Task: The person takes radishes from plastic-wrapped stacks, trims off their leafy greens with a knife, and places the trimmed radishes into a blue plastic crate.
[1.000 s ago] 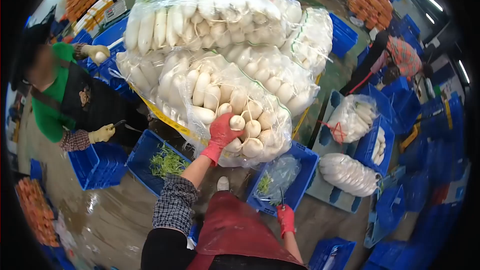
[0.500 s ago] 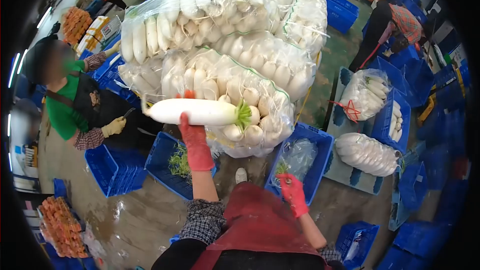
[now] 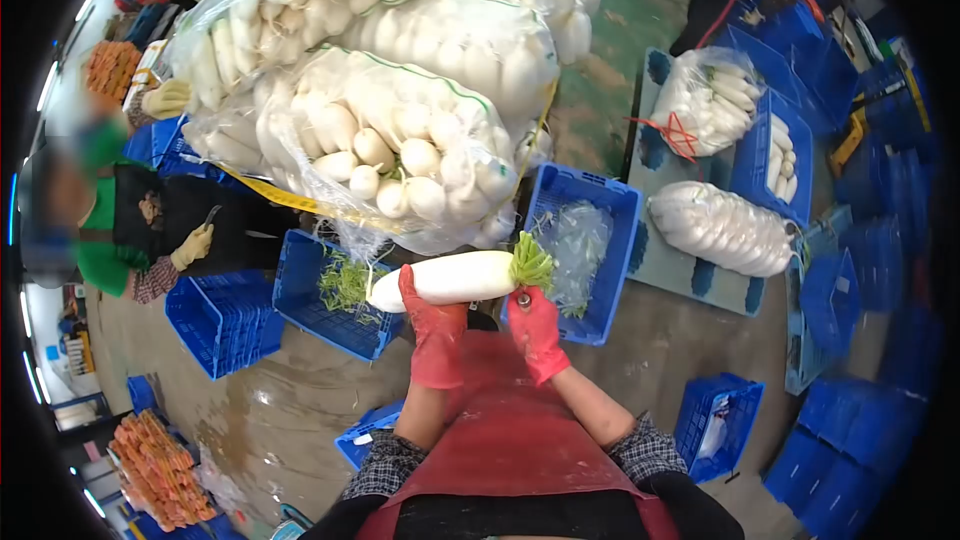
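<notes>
A white daikon radish (image 3: 455, 278) with short green leaf stubs (image 3: 532, 262) lies level in front of the red apron. My left hand (image 3: 436, 332), in a red glove, grips it from below near the root end. Close to the leaf stubs is my right hand (image 3: 536, 335), also red-gloved and closed. A small dark round end of something (image 3: 524, 300) shows at its fingers; the rest is hidden. Beyond the radish, large clear plastic bags (image 3: 390, 145) hold many more daikons, and the nearest bag gapes open.
A blue crate with leaf trimmings (image 3: 345, 325) stands left, another with plastic film (image 3: 628, 240) right. A co-worker's gloved hand (image 3: 192, 246) holds a small curved knife at left. Bagged daikons (image 3: 720, 230) lie on a pallet (image 3: 640, 265) at right. Stacked blue crates (image 3: 225, 325) stand on wet floor.
The daikon has come down and nearer to my body, away from the bags. My right hand has moved up and left to its leafy end. The camera view has shifted.
</notes>
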Demonstrator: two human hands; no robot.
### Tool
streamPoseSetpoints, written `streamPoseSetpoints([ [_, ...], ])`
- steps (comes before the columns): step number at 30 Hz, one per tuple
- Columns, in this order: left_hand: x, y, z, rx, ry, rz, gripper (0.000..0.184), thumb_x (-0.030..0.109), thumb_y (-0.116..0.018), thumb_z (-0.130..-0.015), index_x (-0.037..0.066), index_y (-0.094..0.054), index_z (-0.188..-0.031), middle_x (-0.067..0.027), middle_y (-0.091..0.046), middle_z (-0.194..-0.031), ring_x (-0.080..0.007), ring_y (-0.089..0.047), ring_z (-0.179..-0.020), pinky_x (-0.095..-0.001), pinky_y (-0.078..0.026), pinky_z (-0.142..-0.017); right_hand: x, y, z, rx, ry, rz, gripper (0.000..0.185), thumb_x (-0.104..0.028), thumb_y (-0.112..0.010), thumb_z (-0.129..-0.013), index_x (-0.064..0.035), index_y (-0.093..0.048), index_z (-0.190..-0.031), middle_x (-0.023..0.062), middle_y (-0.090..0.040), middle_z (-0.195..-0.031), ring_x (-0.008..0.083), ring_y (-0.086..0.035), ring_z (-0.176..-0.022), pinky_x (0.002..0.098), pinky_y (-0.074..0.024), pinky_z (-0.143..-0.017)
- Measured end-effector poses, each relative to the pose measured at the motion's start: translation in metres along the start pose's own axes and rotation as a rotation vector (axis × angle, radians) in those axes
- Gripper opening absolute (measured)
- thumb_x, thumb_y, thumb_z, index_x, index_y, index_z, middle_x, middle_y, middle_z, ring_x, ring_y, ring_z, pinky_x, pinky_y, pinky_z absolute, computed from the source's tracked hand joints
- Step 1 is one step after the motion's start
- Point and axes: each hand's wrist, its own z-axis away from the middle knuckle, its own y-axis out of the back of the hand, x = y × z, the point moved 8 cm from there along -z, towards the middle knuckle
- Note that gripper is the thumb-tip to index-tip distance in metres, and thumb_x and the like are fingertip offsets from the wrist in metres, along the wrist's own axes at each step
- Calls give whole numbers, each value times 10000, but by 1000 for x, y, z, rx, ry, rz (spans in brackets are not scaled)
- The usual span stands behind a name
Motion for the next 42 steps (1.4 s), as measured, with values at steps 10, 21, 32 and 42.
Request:
streamPoseSetpoints([
  [10, -98, 57, -19, -217, 160, -178, 688, 582, -619, -793, 132, -493, -1299, -130, -556, -1287, -370, -515, -1204, -607, -382, -1004, 86, 49, 5, 128, 38, 118, 196, -180, -564, -883, -95, -635, -1045, 205, -667, -861, 429, -632, -818, 508, -479, -655],
  [21, -148, 107, 5, 310, 320, -38, 734, 573, -594, -793, 106, -461, -1344, -157, -546, -1315, -409, -532, -1203, -614, -418, -1004, 227, 31, 22, 27, -279, 323, 260, -242, -599, -836, -93, -666, -1037, 190, -694, -906, 407, -660, -880, 501, -509, -741],
  [32, -119, 88, -24, 72, 366, -645, 630, 190, -847, -674, 14, -541, -1196, -131, -644, -1030, -309, -631, -1000, -498, -537, -882, 150, 78, 22, -92, -136, 424, 216, -201, -602, -828, -122, -667, -1017, 172, -694, -892, 375, -665, -815, 474, -513, -695],
  [42, -105, 2, 47, -567, -135, -1781, 716, 229, -831, -528, 48, -564, -1167, -179, -636, -1073, -348, -626, -1025, -429, -503, -871, 88, 65, -10, -231, 117, 528, 222, -138, -623, -762, -117, -650, -982, 157, -676, -828, 371, -655, -800, 451, -511, -679],
])
